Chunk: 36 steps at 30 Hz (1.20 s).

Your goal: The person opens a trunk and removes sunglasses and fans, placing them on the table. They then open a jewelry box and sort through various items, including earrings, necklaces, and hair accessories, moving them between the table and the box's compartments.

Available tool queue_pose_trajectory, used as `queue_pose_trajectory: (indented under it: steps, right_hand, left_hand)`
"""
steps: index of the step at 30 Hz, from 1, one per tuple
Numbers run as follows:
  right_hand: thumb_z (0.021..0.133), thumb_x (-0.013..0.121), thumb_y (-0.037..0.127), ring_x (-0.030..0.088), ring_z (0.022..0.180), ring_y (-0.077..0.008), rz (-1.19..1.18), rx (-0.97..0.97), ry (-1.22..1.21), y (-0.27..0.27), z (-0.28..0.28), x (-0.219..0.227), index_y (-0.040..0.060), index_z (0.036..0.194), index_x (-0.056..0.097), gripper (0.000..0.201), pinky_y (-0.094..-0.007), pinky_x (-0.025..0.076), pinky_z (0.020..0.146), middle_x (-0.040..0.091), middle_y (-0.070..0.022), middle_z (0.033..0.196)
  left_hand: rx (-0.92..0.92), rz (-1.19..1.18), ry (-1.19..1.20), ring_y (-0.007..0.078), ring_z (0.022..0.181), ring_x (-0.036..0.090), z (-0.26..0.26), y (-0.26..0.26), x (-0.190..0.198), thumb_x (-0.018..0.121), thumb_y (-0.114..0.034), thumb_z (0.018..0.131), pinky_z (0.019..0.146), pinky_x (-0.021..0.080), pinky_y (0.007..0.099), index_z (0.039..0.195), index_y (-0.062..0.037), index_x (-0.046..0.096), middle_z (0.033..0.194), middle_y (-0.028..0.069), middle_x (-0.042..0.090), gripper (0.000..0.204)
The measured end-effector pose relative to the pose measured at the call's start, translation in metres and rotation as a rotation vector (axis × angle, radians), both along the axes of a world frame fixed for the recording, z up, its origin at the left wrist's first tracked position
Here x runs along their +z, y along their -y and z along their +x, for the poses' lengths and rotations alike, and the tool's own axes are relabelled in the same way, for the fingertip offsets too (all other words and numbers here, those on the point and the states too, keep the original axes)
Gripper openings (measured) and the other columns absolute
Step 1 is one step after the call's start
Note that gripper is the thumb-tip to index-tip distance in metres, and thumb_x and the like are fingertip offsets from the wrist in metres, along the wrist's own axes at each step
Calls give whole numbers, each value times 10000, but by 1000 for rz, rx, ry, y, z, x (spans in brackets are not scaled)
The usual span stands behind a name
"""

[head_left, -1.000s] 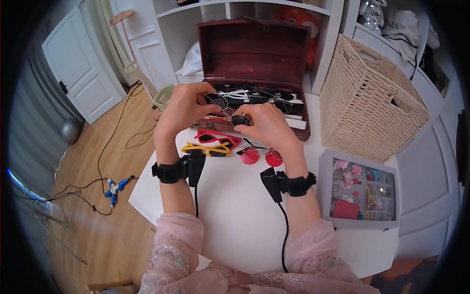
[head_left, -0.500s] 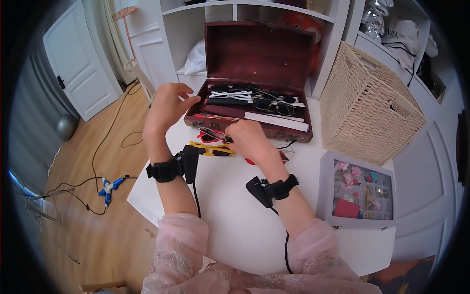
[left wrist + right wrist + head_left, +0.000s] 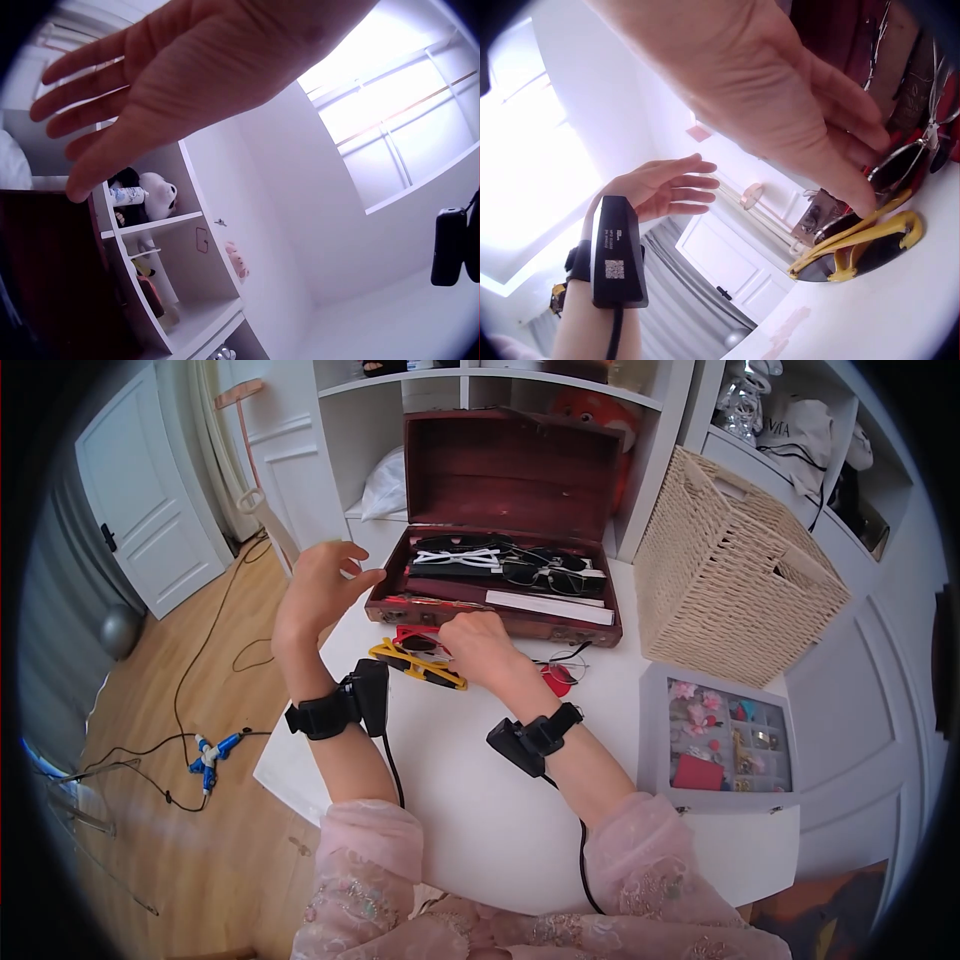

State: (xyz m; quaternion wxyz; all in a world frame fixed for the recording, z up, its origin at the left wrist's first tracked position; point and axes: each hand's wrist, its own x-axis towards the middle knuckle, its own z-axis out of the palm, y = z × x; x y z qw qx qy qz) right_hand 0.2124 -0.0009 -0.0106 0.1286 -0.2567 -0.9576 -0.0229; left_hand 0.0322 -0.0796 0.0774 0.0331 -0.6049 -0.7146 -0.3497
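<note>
In the right wrist view, my right hand [image 3: 772, 97] holds round, dark-lensed sunglasses [image 3: 896, 166] between thumb and fingers, low over the white table. Beneath and beside them lie yellow-framed sunglasses [image 3: 385, 650] and red-framed sunglasses [image 3: 404, 631]. Sunglasses with round red lenses [image 3: 557, 679] rest to the right, partly hidden behind my right hand and wrist. My left hand [image 3: 318, 592] is raised and holds nothing, fingers extended, by the left end of an open dark-red chest [image 3: 560, 628]. Inside it are white-framed glasses [image 3: 455, 558] and several dark sunglasses.
A tall woven basket [image 3: 735, 570] stands at the back right. In front of it sits a grey jewellery case [image 3: 650, 750] with a clear lid. White shelves [image 3: 640, 490] rise behind the chest. Cables run from my wrist cameras across the table [image 3: 480, 800].
My hands have parted. The right hand brought the round sunglasses down from the chest's front to beside the yellow pair; the left hand let go of them and drew back left.
</note>
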Motion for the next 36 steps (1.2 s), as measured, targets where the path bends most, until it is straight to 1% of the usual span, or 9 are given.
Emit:
queue_pose_trajectory:
  steps: [4,7,9,13,17,21,27,30,36]
  right_hand:
    - [646,705,106,649,719,-308,71,46,-91,-13,0,10,39,720,687,101,-385,517,652,650,-145,711]
    - [680,694,169,650,781,-288,117,-44,-2,-27,9,50,84,740,695,104,-385,514,687,658,-132,744]
    - [677,707,179,650,798,-289,141,-45,10,-42,21,70,95,763,699,121,-396,513,698,663,-118,756]
    - [673,661,100,656,849,-307,104,-146,134,-79,50,88,45,802,691,143,-415,530,723,670,-159,835]
    - [690,663,93,648,884,-311,146,-311,185,-128,80,65,55,865,692,181,-403,524,752,669,-155,905]
    - [696,670,98,646,883,-310,38,-305,133,-147,97,45,74,871,695,179,-396,518,771,671,-142,920]
    - [697,676,104,648,870,-309,-20,-331,95,-144,94,36,75,832,699,140,-401,514,763,675,-137,858]
    - [718,696,165,642,866,-287,78,-326,110,-155,92,24,81,876,696,179,-385,505,758,677,-121,865]
    - [700,641,55,649,839,-333,101,-293,80,-152,84,26,30,792,686,105,-402,521,724,662,-184,833]
  left_hand:
    - [-6,-7,5,290,783,658,-3,0,-2,740,-198,712,725,502,363,949,49,661,834,202,668,351]
    - [-8,1,-52,239,703,671,-9,-2,-7,724,-208,756,634,520,320,957,49,656,825,186,677,333]
    - [-11,-3,-40,239,703,671,-9,0,-6,724,-211,756,638,520,321,962,49,656,824,187,677,339]
    - [-7,-13,-42,244,716,670,-10,3,-7,721,-220,754,654,518,325,980,47,655,824,191,675,356]
    - [-4,-25,-13,251,742,668,-9,2,-4,720,-218,749,675,515,328,988,45,654,835,192,675,361]
    - [26,-76,35,278,818,647,-6,-1,-4,741,-212,708,738,502,360,988,36,660,872,189,662,382]
    - [28,-134,20,280,838,641,6,-3,2,735,-230,715,742,502,360,1000,31,655,905,188,658,394]
    - [8,-146,28,282,848,639,3,-6,-3,731,-237,719,747,500,360,995,30,655,911,188,658,392]
    - [-17,-103,-5,282,853,639,-2,-8,-5,729,-236,722,761,495,362,995,25,655,899,189,661,384]
